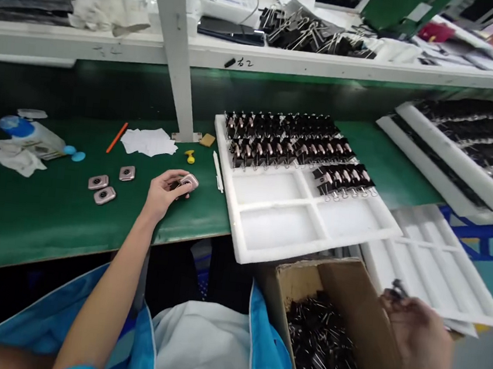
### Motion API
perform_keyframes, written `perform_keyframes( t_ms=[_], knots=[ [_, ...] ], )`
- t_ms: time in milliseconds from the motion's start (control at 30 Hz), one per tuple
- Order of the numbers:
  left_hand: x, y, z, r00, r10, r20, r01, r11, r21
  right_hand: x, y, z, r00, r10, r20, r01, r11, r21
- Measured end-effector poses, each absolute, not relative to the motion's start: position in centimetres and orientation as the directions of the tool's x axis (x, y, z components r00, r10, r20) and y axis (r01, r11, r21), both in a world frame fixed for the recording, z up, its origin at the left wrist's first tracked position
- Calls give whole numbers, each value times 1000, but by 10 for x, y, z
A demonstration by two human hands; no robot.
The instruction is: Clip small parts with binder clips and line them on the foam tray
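Observation:
My left hand (162,194) is closed on a rose-gold smartwatch case (191,180), held just above the green mat; something dark shows beneath it that I cannot make out. To its left lie three similar watch cases, among them one at the back (127,172). Over the right side of a cardboard box (287,280), my right hand (426,338) is smeared by motion, with a black binder clip (399,288) at its fingertips. Loose binder clips (326,351) fill the box's lower part. A white foam tray (240,248) carries rows of clipped watch cases (271,152).
A white pen (218,171) lies beside the tray, near a yellow pushpin-shaped piece (189,157). Paper (149,141), an orange stick (117,137) and a blue-capped bottle (35,136) are at left. Stacked foam trays (452,159) stand right. A shelf post (176,54) rises behind.

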State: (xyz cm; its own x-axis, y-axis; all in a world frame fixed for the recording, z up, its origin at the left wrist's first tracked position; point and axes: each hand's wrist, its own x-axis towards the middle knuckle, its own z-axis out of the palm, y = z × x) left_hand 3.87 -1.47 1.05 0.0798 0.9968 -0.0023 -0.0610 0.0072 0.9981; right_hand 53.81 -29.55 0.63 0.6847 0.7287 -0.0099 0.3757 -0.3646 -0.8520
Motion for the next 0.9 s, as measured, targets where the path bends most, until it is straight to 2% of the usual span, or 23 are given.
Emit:
perform_keyframes(
  t_ms=[67, 133, 233, 300, 400, 467, 600, 767, 900],
  knots=[
    [37, -16, 9, 92, 995, 25, -66, -19, 998, 531, -278, 31, 698, 715, -47, 169, -228, -959],
    [36, -16, 7, 101, 994, 47, -77, -39, 996, 505, -241, 52, 576, 812, -92, 32, -135, -990],
    [35, -18, 5, 118, 992, 55, -103, -43, 994, 443, -167, 77, 127, 987, -99, 149, -118, -982],
    [34, -19, 4, 134, 990, 50, -117, -35, 993, 394, -119, 85, -148, 983, -104, 218, -71, -973],
    [33, -21, 4, 144, 988, 50, -130, -32, 991, 329, -62, 80, -346, 934, -84, 71, -64, -995],
    [33, -22, 5, 143, 989, 48, -139, -28, 990, 298, -37, 69, -393, 914, -98, -6, -109, -994],
    [32, -23, 6, 151, 988, 15, -152, 8, 988, 270, -16, 47, -349, 925, -149, 32, -147, -989],
    [31, -23, 6, 175, 984, 6, -188, 27, 982, 271, -24, 34, -296, 954, -37, 75, -15, -997],
    [30, -23, 3, 184, 983, -2, -226, 44, 973, 276, -28, 28, -304, 952, -30, 138, 13, -990]
  ],
)
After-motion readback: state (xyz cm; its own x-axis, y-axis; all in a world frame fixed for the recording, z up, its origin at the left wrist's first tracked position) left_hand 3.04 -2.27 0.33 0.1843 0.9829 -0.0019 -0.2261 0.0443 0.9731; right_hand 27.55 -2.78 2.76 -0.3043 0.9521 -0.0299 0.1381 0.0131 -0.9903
